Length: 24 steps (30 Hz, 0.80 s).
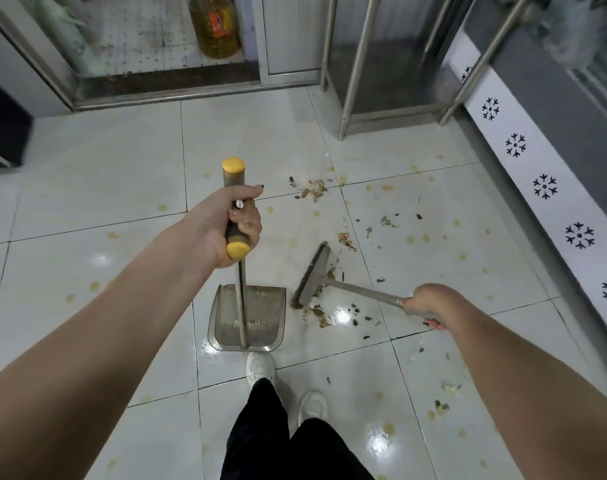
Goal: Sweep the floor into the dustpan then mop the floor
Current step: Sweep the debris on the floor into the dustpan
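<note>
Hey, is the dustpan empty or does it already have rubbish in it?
Practically empty: the dustpan shows its grey bottom with only faint grime; the scraps lie on the floor by the broom.

No text can be read; the orange label [216,23] on the oil bottle [223,46] is blurred.

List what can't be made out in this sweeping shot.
All in the head view:
- Broom handle's end: hidden inside the right hand.
- Dustpan grip's middle: covered by the left hand.
- Oil bottle: top cut off by the upper edge, label blurred.
- Scraps: too small to identify.
</note>
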{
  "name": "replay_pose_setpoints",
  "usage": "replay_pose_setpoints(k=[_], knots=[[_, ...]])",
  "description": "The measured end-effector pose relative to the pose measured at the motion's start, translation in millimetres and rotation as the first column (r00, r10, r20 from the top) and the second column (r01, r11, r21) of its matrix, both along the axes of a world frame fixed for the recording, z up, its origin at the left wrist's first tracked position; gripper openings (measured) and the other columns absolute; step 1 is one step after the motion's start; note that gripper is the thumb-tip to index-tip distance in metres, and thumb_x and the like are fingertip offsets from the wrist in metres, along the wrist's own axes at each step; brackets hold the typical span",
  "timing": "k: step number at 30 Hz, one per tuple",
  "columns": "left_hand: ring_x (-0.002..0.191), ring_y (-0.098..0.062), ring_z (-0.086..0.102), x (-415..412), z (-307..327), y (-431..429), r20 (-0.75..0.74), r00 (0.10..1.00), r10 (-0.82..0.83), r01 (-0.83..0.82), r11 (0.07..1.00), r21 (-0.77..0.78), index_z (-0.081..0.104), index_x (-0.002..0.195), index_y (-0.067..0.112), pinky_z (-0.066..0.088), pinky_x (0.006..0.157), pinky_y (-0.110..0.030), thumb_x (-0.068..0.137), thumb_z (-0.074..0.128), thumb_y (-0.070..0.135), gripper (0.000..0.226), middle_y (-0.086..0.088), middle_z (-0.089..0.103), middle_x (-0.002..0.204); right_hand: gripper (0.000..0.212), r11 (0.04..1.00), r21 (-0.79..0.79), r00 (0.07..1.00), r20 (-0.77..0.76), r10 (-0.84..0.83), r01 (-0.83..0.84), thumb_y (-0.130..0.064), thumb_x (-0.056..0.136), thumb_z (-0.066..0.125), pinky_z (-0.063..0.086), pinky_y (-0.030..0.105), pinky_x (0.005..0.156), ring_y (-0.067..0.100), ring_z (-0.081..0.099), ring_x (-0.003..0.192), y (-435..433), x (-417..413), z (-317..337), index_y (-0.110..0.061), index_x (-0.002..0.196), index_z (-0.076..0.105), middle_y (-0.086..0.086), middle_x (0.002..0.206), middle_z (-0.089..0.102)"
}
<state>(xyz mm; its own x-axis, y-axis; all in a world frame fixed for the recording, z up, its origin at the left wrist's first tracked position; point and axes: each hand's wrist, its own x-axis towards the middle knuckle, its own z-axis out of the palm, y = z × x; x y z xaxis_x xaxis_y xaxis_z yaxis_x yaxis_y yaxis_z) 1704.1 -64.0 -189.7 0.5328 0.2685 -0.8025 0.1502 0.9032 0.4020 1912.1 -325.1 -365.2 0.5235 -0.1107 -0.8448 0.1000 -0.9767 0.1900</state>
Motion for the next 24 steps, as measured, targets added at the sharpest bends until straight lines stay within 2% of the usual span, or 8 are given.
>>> replay_pose_setpoints(k=[3,6,9,17,20,22,24], knots=[[0.025,-0.002,0.029,5.7,1.4,-7.9,-0.003,1.000,-0.009,0.009,1.000,0.020,0.041,0.059,0.018,0.026,0.027,-0.011,0.089,0.058,0.018,0.035,0.009,0.030,0.035,0.070,0.997,0.005,0.997,-0.021,0.081,-0.080,-0.061,0.091,0.039,0.039,0.023,0.057,0.012,0.044,0.049,12.3,-11.2,-6.5,-0.011,0.139,0.036,0.003,0.069,0.052],[0.025,-0.003,0.029,10.3,-0.2,-12.1,-0.010,1.000,-0.012,0.012,1.000,0.027,0.041,0.059,0.017,0.026,0.027,-0.012,0.089,0.058,0.018,0.034,0.009,0.030,0.036,0.067,0.996,-0.004,0.995,-0.047,0.093,-0.093,-0.059,0.092,0.037,0.041,0.024,0.063,0.014,0.045,0.050,18.9,-20.9,-15.9,-0.008,0.136,0.041,0.004,0.066,0.053],[0.025,-0.002,0.029,14.8,-3.6,-18.3,-0.027,0.999,-0.019,0.020,0.999,0.033,0.041,0.060,0.017,0.026,0.027,-0.011,0.089,0.058,0.017,0.033,0.008,0.030,0.036,0.065,0.990,-0.044,0.990,-0.039,0.132,-0.134,-0.059,0.093,0.034,0.042,0.026,0.057,0.015,0.046,0.046,3.8,-21.1,-16.5,-0.012,0.137,0.043,0.004,0.060,0.052],[0.024,-0.002,0.029,35.3,-0.6,-29.3,-0.047,0.998,-0.052,0.054,0.998,0.044,0.041,0.063,0.017,0.025,0.027,-0.009,0.089,0.057,0.015,0.030,0.008,0.031,0.037,0.061,0.998,-0.043,0.999,-0.014,0.034,-0.035,-0.059,0.092,0.038,0.041,0.025,0.066,0.012,0.048,0.051,-34.7,-3.2,-7.1,-0.012,0.129,0.044,0.001,0.066,0.052],[0.023,-0.002,0.029,38.6,4.4,-20.4,-0.041,0.998,-0.052,0.054,0.997,0.046,0.040,0.062,0.017,0.025,0.027,-0.009,0.089,0.057,0.015,0.032,0.008,0.031,0.037,0.053,0.995,-0.056,0.995,-0.054,-0.084,0.081,-0.060,0.090,0.045,0.043,0.022,0.065,0.012,0.046,0.058,-20.0,17.5,12.5,-0.009,0.107,0.046,0.003,0.071,0.051],[0.024,-0.002,0.029,39.6,7.7,-10.4,-0.035,0.998,-0.047,0.048,0.998,0.046,0.040,0.061,0.017,0.024,0.027,-0.009,0.089,0.057,0.016,0.033,0.008,0.031,0.036,0.056,0.993,-0.090,0.992,-0.092,-0.089,0.081,-0.060,0.091,0.043,0.040,0.020,0.057,0.011,0.041,0.054,-4.9,31.6,28.1,-0.005,0.083,0.047,0.004,0.068,0.048],[0.023,-0.002,0.029,40.0,11.2,3.6,-0.029,0.999,-0.038,0.040,0.998,0.042,0.039,0.061,0.017,0.025,0.027,-0.009,0.089,0.058,0.016,0.033,0.008,0.031,0.036,0.056,0.991,-0.124,0.990,-0.128,-0.065,0.050,-0.059,0.092,0.043,0.039,0.021,0.046,0.012,0.040,0.053,17.0,43.0,43.8,-0.006,0.075,0.048,0.005,0.067,0.047]])
